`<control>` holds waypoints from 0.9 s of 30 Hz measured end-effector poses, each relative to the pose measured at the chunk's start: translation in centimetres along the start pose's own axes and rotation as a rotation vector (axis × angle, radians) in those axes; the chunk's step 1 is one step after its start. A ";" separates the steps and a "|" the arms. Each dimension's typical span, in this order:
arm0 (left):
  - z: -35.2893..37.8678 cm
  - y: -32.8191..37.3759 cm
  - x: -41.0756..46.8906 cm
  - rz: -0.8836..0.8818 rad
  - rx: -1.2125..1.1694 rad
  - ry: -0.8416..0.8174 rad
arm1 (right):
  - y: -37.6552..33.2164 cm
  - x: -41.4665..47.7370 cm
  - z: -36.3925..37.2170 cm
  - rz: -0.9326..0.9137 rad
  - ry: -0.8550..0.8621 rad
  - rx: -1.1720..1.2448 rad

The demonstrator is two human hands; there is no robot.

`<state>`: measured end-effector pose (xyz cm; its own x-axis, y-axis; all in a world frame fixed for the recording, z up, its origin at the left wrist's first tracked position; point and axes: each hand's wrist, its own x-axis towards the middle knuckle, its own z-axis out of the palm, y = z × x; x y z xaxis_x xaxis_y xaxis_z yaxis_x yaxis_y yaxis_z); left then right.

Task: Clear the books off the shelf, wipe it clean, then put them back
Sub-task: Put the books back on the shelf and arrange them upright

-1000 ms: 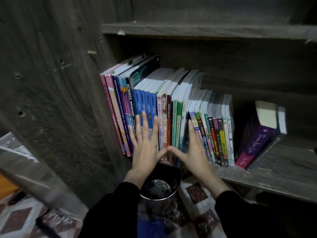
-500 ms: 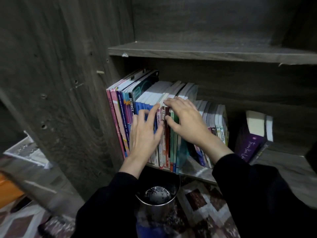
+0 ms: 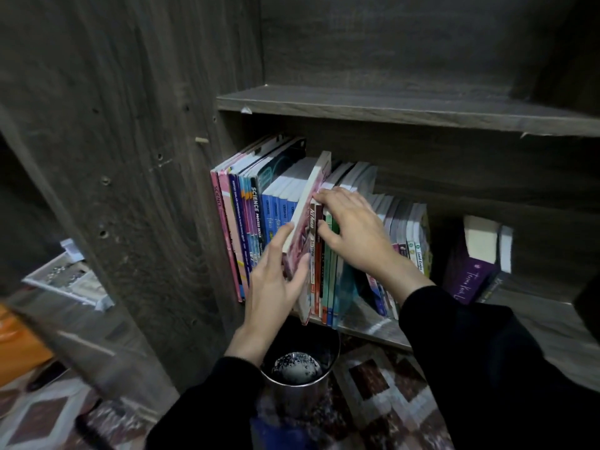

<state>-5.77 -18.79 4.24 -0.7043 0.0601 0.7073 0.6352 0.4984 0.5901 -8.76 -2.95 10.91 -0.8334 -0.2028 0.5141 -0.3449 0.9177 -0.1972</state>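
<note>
I am tipping a pink book (image 3: 303, 235) out of the packed row of books (image 3: 279, 219) on the shelf (image 3: 367, 329), leaning it forward so I can get a grip on it. My left hand (image 3: 276, 287) is closing on its lower spine, thumb on one face, fingers (image 3: 285, 233) on the other. My right hand (image 3: 354, 232), arched and curled, is pressing the neighbouring spines, probably to hold them back, gripping nothing.
</note>
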 end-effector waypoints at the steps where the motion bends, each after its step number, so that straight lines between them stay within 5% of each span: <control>1: 0.2 -0.2 0.2 -0.017 -0.019 -0.033 | 0.0 0.0 0.0 0.000 0.001 0.003; 13: -0.6 0.3 -1.8 -0.069 -0.067 0.016 | -0.2 0.1 0.1 0.008 -0.003 0.010; 19: -0.6 0.7 -1.7 -0.133 -0.071 -0.094 | -0.3 0.1 0.0 0.013 -0.012 -0.004; 27: -4.9 4.2 -1.7 -0.223 -0.059 0.011 | -0.5 0.1 -0.3 0.016 -0.011 -0.004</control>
<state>-0.35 -21.08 7.40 -0.8261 -0.0552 0.5607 0.4819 0.4464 0.7540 -8.53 -3.30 11.30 -0.8436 -0.1913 0.5017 -0.3293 0.9224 -0.2019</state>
